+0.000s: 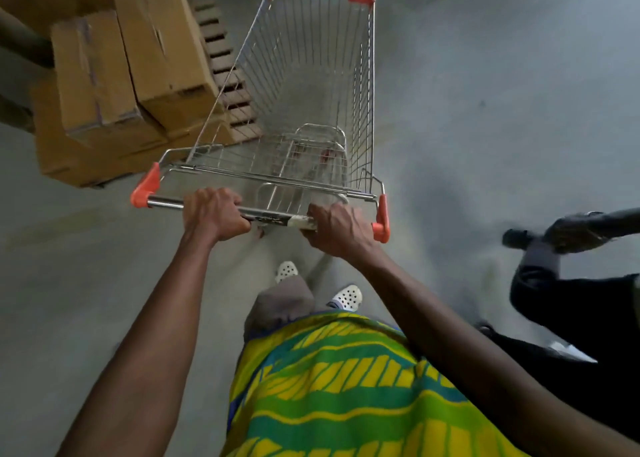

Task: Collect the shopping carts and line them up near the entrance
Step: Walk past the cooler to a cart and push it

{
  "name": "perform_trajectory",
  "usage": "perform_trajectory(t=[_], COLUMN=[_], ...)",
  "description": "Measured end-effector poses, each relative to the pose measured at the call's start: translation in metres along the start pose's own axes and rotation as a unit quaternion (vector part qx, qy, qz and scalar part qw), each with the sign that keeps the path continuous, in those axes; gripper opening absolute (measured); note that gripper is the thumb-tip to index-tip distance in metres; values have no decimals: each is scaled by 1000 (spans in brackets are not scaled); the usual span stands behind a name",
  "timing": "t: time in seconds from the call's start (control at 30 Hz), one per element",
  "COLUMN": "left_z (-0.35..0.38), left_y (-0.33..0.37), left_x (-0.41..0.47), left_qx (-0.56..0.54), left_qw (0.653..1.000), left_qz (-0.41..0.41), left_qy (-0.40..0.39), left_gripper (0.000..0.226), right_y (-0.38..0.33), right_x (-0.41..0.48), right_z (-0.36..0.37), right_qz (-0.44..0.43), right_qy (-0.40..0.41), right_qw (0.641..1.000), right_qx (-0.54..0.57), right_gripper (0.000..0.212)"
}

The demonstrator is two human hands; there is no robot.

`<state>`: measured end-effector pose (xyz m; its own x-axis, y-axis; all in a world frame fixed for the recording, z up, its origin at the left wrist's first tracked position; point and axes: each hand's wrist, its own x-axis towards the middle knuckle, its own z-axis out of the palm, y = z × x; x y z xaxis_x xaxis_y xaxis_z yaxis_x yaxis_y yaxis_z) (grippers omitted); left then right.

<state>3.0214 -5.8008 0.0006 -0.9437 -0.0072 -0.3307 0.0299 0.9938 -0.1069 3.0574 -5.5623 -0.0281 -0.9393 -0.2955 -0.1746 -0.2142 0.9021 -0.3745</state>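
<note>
On the cart handle [166,202], left hand [214,214] and right hand [337,230] grip; label [299,221] illegible.

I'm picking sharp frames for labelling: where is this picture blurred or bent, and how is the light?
Head view: the left hand and right hand on the handle are fairly sharp; the floor, boxes and the other person at right are motion-blurred; the wide lens bends the cart; light is dim and even, no glare, only soft shadows.

I see a garment [346,387] patterned in green, yellow and blue bands. Below it show grey-brown trousers [287,301] and white perforated clogs [348,297].
</note>
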Motion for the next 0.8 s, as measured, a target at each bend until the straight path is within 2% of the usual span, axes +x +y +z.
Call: perform_trajectory(t=[0.1, 0.2, 0.27, 0.47, 0.7, 0.8], left_z=[-10, -20, -28, -60, -114, -137], left_y=[13, 27, 39, 71, 128, 154], left_x=[31, 68, 91, 171, 286, 326], left_qx=[2, 11, 20, -5, -21, -20], left_qw=[1000, 999, 998, 990, 976, 969], left_qz=[27, 47, 65, 135, 210, 241], left_qy=[3, 11, 15, 49, 56, 44], left_gripper=[15, 25, 22, 28, 57, 60], right_y=[14, 30, 41, 77, 139, 160], right_x=[13, 28, 39, 90, 169, 196], right_z=[-11, -22, -27, -47, -82, -100], right_qz=[24, 46, 70, 127, 205, 246], right_qy=[-1, 6, 20, 40, 67, 76], right_qw=[1000, 999, 997, 991, 976, 966], right_qx=[-8, -17, -22, -20, -28, -19], right_gripper=[23, 19, 15, 18, 20, 19])
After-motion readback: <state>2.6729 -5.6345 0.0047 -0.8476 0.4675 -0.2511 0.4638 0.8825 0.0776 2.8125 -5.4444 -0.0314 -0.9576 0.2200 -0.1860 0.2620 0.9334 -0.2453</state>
